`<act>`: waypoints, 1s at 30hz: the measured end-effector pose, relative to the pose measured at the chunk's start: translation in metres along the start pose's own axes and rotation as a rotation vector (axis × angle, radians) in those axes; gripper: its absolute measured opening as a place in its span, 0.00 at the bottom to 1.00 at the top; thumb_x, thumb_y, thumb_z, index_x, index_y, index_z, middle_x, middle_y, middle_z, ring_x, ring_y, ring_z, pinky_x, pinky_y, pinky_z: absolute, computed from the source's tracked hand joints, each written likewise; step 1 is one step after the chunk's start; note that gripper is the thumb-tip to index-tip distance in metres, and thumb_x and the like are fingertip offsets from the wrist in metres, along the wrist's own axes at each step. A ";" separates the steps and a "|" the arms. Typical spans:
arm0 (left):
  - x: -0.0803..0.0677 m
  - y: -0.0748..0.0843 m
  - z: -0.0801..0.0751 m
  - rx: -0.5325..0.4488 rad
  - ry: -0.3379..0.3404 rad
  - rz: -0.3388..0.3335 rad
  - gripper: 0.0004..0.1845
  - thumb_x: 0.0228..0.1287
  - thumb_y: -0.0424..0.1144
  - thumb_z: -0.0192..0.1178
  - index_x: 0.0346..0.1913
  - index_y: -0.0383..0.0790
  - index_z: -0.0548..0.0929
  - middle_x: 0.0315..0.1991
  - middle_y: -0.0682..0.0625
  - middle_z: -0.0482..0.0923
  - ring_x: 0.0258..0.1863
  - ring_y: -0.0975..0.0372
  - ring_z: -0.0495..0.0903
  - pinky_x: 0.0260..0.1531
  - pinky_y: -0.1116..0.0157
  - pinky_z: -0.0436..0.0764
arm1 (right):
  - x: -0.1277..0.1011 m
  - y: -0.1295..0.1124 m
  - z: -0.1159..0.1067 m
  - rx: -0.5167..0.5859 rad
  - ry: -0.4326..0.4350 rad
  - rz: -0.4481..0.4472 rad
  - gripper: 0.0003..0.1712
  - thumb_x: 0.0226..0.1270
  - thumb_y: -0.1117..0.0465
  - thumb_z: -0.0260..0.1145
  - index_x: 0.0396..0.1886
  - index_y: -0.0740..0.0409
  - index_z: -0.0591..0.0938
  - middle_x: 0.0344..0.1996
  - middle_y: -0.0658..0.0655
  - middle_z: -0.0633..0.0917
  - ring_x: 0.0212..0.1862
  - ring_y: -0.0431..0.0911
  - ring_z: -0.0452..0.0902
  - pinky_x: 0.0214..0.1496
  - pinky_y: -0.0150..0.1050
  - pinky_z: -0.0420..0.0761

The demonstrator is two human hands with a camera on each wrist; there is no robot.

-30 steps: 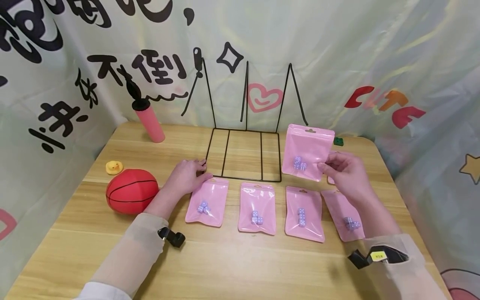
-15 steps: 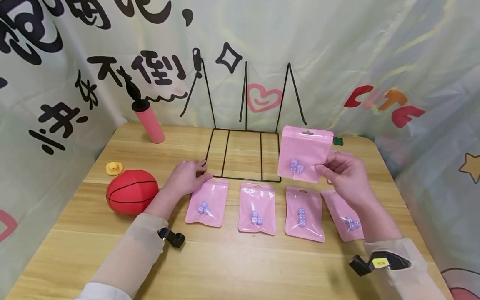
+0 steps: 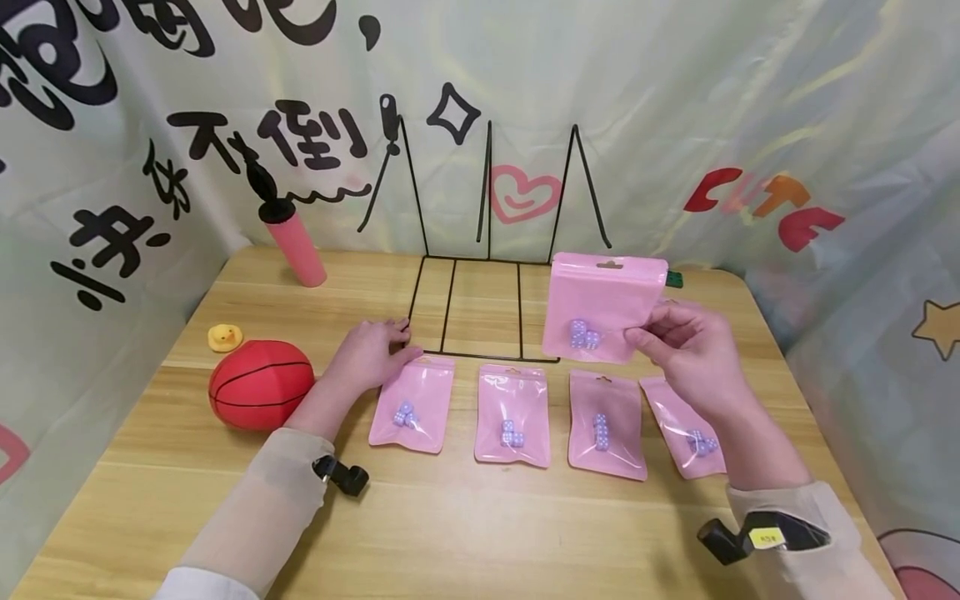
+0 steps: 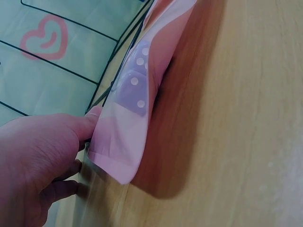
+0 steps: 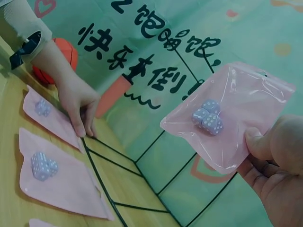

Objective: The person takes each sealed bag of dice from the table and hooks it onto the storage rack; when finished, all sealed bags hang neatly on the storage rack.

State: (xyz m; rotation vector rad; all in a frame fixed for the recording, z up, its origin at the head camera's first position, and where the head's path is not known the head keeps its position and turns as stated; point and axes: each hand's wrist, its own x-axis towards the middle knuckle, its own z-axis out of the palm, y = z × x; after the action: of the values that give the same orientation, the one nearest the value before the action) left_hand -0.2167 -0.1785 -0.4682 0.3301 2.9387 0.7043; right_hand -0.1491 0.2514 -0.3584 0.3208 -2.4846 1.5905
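Observation:
My right hand (image 3: 693, 358) pinches a pink zip bag (image 3: 600, 292) by its side, between thumb and fingers. Purple dice (image 5: 207, 117) show through the bag, which hangs upright above the table by the right front of a black wire rack (image 3: 520, 310). At the rack's front left corner, my left hand (image 3: 371, 354) grips the wire with thumb and fingers. Just below that hand lies another pink bag of dice (image 3: 427, 383), which looms large in the left wrist view (image 4: 128, 137). More such bags (image 3: 513, 396) lie in a row in front of the rack.
Left of my left forearm sit a red basketball-patterned ball (image 3: 261, 385) and a yellow toy duck (image 3: 225, 337). A pink hand pump (image 3: 300, 250) stands at the back left. Behind the rack hangs a printed cloth (image 3: 645, 100). A green piece (image 3: 674, 280) shows behind the held bag.
My right hand has carried the held bag a little to the left, towards the rack's right side. The left hand keeps its place on the rack's corner.

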 end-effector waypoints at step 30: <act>-0.001 0.000 0.001 0.025 0.007 0.020 0.25 0.75 0.52 0.67 0.64 0.37 0.86 0.72 0.45 0.76 0.75 0.42 0.69 0.76 0.43 0.62 | 0.026 -0.001 0.005 0.041 0.003 0.063 0.10 0.73 0.63 0.74 0.46 0.67 0.87 0.31 0.51 0.88 0.22 0.42 0.71 0.12 0.33 0.68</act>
State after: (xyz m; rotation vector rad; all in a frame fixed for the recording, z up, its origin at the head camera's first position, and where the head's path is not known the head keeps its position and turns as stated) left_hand -0.2154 -0.1782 -0.4688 0.3608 2.9574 0.6734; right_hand -0.1742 0.2443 -0.3524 0.2485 -2.4857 1.6665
